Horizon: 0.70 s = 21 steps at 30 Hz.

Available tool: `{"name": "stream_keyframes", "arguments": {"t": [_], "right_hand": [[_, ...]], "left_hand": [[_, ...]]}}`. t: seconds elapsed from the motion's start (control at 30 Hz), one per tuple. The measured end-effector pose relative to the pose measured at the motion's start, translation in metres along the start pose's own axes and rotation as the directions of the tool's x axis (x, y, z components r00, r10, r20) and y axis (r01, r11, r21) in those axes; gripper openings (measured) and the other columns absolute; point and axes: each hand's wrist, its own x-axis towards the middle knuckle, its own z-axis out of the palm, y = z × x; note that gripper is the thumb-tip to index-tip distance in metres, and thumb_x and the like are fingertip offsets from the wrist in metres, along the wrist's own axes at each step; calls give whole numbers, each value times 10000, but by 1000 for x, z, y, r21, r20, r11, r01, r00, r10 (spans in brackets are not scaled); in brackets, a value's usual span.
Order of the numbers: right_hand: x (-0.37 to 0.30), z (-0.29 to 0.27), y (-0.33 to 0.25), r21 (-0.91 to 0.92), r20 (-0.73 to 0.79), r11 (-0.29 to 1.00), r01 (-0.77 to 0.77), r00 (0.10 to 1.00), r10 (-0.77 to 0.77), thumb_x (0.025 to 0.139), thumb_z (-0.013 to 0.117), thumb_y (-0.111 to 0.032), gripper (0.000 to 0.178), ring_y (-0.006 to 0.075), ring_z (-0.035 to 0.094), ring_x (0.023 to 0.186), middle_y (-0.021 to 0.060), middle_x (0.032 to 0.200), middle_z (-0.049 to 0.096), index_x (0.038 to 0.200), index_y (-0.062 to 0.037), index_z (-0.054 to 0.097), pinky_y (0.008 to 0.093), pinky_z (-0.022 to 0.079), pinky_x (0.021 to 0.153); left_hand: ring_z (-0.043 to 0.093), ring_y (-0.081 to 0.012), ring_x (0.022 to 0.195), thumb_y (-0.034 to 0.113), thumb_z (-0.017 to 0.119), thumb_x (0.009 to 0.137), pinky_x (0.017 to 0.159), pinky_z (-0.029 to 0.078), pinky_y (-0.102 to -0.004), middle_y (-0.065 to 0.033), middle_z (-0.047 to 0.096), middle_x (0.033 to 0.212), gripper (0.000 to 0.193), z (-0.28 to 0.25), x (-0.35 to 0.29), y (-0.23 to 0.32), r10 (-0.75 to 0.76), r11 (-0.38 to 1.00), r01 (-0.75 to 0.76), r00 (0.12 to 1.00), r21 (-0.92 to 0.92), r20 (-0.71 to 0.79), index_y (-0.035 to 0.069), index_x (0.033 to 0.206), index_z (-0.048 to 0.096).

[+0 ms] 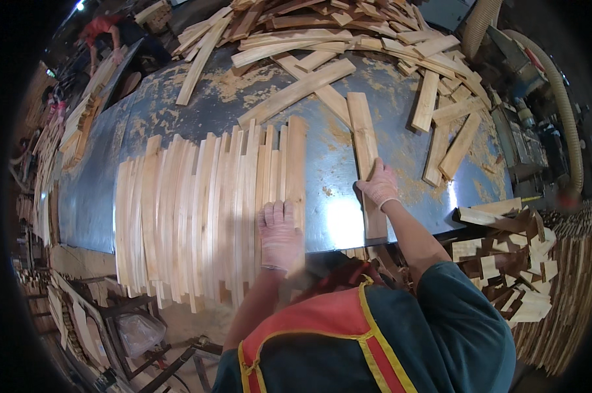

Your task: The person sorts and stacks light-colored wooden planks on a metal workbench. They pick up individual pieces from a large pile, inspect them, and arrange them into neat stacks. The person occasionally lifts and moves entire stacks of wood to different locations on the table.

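Observation:
A row of narrow wooden strips (201, 203) stands packed side by side on the metal table, their near ends jutting past its front edge. My left hand (279, 232), in a thin see-through glove, lies flat with fingers stretched over the right end of this row. Beneath and beside it is a wider pale board (296, 157), the last in the row. My right hand (379, 185), gloved too, grips a separate long wooden board (363, 141), with the thumb at its left edge. That board lies lengthwise, apart from the row, its near end at the table edge.
Loose boards pile up (322, 39) along the far side, and two lie crossed (302, 88) in front. Sawdust coats the metal table (211, 85). Offcuts (505, 275) fill the lower right, beside a ribbed hose (564, 111). A co-worker in red (103, 29) bends at the upper left.

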Motion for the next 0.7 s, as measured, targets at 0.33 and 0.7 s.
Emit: {"name": "stream_keyframes", "arguments": {"t": [0.33,0.7], "right_hand": [[-67,63,-50,527,617,844,102,637,-462,874,762,-450,930,455,654,1245,373,1308,649,1537,83,388,477,510,1064],[172,-1,-165,372,551,761,531,534,-641,826,741,-436,609,390,664,1161,249,1273,684,1291,-59,631,448,543,999]], "left_hand": [[431,-385,1419,290,766,830,1227,308,-553,-182,483,1502,748,13,-5,-10,-82,899,85,996,-429,26,3,1468,502],[499,-415,1329,379,784,746,1139,390,-596,-179,555,1406,788,3,60,-2,-95,990,93,995,-104,-21,27,1414,559]]}}
